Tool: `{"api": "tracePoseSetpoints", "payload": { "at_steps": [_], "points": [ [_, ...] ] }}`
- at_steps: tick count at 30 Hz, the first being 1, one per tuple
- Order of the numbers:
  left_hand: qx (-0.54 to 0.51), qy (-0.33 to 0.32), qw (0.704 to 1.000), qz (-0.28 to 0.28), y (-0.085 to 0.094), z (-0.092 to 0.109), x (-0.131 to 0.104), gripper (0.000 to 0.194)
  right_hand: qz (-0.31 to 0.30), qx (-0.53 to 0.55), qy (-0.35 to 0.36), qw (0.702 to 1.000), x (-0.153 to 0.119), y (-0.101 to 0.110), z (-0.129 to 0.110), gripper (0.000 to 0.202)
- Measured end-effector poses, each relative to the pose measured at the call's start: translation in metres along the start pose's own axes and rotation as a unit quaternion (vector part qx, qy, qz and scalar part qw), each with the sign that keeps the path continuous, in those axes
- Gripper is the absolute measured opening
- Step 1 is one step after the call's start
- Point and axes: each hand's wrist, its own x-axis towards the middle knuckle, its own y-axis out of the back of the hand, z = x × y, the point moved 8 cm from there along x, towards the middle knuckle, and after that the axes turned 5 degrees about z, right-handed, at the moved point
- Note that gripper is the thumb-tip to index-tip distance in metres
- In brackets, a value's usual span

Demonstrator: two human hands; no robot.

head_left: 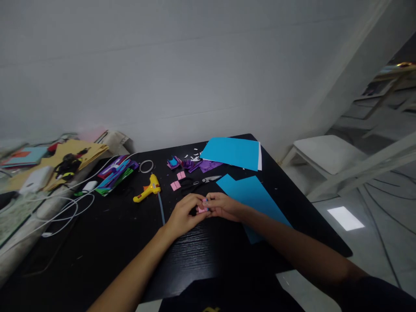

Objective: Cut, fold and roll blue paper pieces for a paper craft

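Observation:
Near the middle of the black table, my left hand and my right hand meet around a small pink paper piece with a bit of blue at its edge. Fingers of both hands close on it, and they hide part of its shape. Just beyond my hands lie scissors with dark handles. Two small pink paper pieces rest to the left of the scissors. A cut sheet of blue paper lies under my right wrist and forearm.
A yellow glue gun lies left, with a grey tape ring behind it. Purple scraps, a stack of blue sheets and coloured paper strips sit farther back. White cables cross the left side. A white chair stands right.

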Motion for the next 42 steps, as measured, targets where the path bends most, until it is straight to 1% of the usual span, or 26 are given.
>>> {"api": "tracePoseSetpoints", "payload": {
  "at_steps": [3,8,12,19,26,33,42],
  "points": [
    [0.017,-0.01,1.0,0.004,0.001,0.002,0.0,0.011,-0.008,-0.01,0.007,1.0,-0.001,-0.003,-0.001,0.04],
    [0.033,-0.017,0.999,-0.003,0.0,0.004,0.0,0.01,-0.001,-0.018,0.028,0.999,-0.003,-0.007,-0.006,0.038],
    [0.039,-0.013,0.999,-0.017,-0.002,0.001,-0.001,0.009,0.02,-0.018,0.043,0.999,-0.002,-0.003,-0.007,0.039],
    [0.042,0.002,0.999,-0.012,-0.001,-0.004,-0.002,0.011,0.03,-0.022,0.059,0.998,-0.002,-0.001,-0.008,0.039],
    [0.047,0.008,0.999,-0.022,-0.004,-0.008,-0.003,0.016,0.036,-0.011,0.055,0.998,0.001,0.003,-0.007,0.038],
    [0.06,-0.001,0.998,-0.017,-0.004,-0.008,-0.003,0.013,0.033,-0.003,0.052,0.998,0.002,0.003,-0.006,0.034],
    [0.062,-0.013,0.998,0.001,-0.002,-0.001,-0.002,0.013,0.025,0.002,0.054,0.998,0.0,-0.001,-0.009,0.025]
  ]
}}
